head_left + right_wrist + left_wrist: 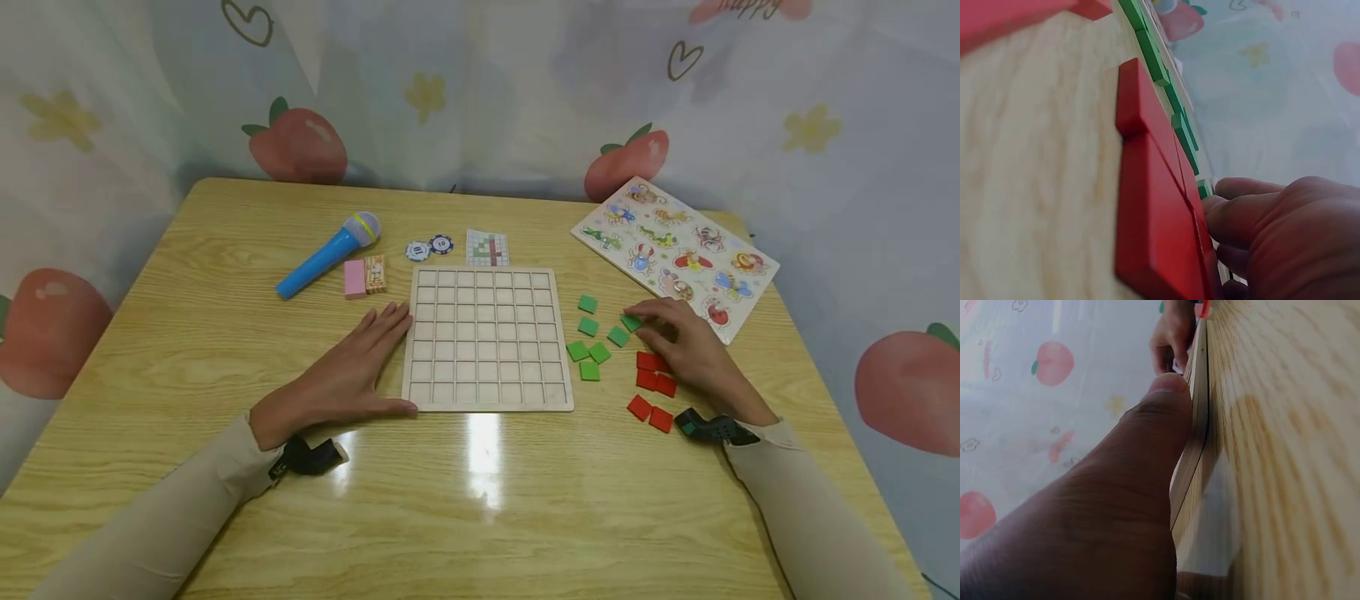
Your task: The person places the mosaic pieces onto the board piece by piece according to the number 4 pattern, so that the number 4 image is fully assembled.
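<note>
A wooden grid board (487, 340) with square cells lies flat on the table. Against its left edge rests my left hand (337, 375), fingers extended and thumb at the near left corner; in the left wrist view the thumb (1147, 422) lies along the board's side. To the right of the board, my right hand (696, 348) pinches a green square tile (632, 322) between thumb and fingertips. Several loose green tiles (588, 327) lie between that hand and the board. Several red square tiles (640, 407) are under and in front of the right hand; the right wrist view shows red tiles (1169, 219) close up.
An insect puzzle board (693, 260) lies at the back right. Behind the grid board is a small pattern card (487, 248), with two poker chips (418, 251) beside it. A blue toy microphone (322, 260), a pink block (355, 279) and a small patterned box (375, 274) lie back left.
</note>
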Demonstrator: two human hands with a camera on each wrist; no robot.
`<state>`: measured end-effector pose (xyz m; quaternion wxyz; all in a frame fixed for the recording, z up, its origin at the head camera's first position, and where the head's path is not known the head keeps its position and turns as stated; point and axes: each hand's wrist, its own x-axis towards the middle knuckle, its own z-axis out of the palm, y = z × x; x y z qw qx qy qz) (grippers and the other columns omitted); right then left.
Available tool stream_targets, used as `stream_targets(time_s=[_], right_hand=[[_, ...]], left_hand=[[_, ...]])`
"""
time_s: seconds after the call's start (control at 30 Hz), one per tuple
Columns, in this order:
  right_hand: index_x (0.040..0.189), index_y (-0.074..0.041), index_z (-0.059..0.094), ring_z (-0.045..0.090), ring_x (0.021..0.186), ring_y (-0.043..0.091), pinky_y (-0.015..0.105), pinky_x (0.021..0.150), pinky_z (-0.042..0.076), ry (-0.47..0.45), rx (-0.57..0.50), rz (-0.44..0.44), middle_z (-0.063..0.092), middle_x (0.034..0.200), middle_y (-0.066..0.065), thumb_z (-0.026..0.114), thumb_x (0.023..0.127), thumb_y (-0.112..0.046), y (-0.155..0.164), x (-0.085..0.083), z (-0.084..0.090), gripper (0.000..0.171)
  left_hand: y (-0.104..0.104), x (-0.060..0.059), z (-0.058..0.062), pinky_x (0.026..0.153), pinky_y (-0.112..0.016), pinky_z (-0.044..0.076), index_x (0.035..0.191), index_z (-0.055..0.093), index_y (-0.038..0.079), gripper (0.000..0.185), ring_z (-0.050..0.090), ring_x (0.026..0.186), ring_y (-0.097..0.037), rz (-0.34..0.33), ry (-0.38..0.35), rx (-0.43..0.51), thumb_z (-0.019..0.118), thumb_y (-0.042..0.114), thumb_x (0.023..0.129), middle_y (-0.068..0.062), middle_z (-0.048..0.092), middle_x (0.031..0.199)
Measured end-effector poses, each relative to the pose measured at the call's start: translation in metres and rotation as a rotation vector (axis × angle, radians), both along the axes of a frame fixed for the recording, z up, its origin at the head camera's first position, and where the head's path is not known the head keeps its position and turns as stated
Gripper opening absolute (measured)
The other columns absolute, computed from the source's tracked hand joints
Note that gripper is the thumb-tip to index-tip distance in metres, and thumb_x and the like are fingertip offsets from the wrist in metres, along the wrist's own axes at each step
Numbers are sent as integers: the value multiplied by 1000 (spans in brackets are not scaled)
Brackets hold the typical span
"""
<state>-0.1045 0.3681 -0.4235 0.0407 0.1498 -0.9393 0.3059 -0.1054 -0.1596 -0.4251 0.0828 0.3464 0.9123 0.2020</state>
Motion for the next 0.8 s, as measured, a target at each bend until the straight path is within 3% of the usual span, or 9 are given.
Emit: stream_targets(time_s=[0.23,0.43,0.63,0.8], right_hand=[[130,-13,74,50,118,2,8,93,38,42,4,16,65,135,8,67,103,-1,1,-1,-2,31],[130,-14,75,52,113,3,9,90,40,37,26,-1,66,132,7,67,104,-4,1,-3,2,28],[129,-15,76,55,99,0,8,82,43,40,68,-34,66,128,5,71,103,-9,-1,-1,10,27],[127,-10,76,53,93,5,12,75,45,77,87,2,65,123,9,74,100,-6,-7,4,18,27]], left_hand=[[-1,-1,-2,141,-46,3,172,11,7,137,9,170,-29,-27,22,-34,76,82,78,-10,8,182],[0,-3,2,140,-49,7,172,13,5,137,12,170,-30,-32,39,-46,76,82,78,-12,9,182],[1,-4,5,140,-49,7,172,12,6,135,11,170,-30,-27,31,-48,74,82,79,-10,8,182],[0,-1,2,140,-49,8,172,13,5,134,12,170,-30,-24,22,-43,73,83,80,-11,9,182]])
